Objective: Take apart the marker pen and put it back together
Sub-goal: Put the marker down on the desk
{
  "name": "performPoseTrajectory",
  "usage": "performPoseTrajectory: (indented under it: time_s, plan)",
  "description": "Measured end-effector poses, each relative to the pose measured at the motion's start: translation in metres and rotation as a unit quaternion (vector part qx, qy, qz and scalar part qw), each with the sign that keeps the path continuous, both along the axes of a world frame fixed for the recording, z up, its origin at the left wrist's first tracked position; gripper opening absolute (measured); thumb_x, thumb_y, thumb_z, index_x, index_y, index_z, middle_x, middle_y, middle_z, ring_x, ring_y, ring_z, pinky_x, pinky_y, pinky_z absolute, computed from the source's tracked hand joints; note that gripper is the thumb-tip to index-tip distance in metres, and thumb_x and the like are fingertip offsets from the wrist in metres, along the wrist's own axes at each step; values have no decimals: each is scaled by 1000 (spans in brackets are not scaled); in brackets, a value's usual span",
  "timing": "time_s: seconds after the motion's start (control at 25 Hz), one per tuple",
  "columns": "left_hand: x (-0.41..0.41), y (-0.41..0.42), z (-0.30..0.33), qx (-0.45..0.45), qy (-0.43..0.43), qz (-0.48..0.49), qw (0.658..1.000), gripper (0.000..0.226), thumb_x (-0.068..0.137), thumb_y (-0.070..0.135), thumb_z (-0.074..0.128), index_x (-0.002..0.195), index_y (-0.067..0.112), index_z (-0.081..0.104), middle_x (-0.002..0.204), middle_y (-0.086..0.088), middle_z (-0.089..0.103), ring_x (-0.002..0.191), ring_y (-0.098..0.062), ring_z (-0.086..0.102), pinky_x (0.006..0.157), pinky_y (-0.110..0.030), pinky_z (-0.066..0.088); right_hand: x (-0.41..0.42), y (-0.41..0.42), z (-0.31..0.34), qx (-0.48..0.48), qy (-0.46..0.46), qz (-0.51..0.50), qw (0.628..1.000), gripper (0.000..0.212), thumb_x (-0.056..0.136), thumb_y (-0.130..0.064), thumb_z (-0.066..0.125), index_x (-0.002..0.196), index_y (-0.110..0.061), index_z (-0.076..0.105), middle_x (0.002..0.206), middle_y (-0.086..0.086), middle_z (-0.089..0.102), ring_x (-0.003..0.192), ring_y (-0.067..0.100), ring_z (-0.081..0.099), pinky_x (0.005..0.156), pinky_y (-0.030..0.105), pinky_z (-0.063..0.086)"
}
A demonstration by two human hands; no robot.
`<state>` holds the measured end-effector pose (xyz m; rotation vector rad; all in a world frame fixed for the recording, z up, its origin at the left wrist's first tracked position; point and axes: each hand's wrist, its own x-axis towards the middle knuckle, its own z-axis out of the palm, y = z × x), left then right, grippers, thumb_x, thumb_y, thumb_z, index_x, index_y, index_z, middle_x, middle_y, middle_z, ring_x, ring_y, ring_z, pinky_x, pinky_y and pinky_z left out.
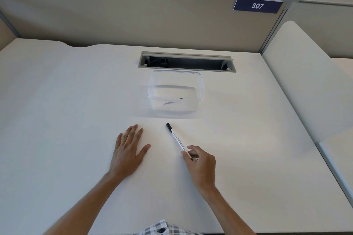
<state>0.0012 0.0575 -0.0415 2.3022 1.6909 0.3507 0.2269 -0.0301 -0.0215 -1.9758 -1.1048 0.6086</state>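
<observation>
Marker pen (176, 139) lies whole on the desk (76, 101), black cap on — nothing looks taken apart yet. Right hand (200, 164) pinches its near end; left hand (128, 150) rests flat, empty. Whole job seems ahead — or finished; can't tell.

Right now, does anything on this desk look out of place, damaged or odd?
Nothing stands out. The capped marker pen lies on the desk, its near end in the right hand; the left hand rests flat.
</observation>
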Motion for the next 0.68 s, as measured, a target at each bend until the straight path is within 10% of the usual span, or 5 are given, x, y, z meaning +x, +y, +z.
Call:
performPoseTrajectory:
  time_s: [0.68]
  plan:
    - [-1, 1, -3, 2, 1, -1, 1000, 82, 87, 72, 7, 150, 23, 26, 161, 1, 18, 149, -15, 10, 121, -41, 8, -20, 12, 5, -101, -197, 80, 972, 40, 80, -58, 57, 68, -19, 59, 57, -5, 67, 56, 20, 62, 55, 27, 42]
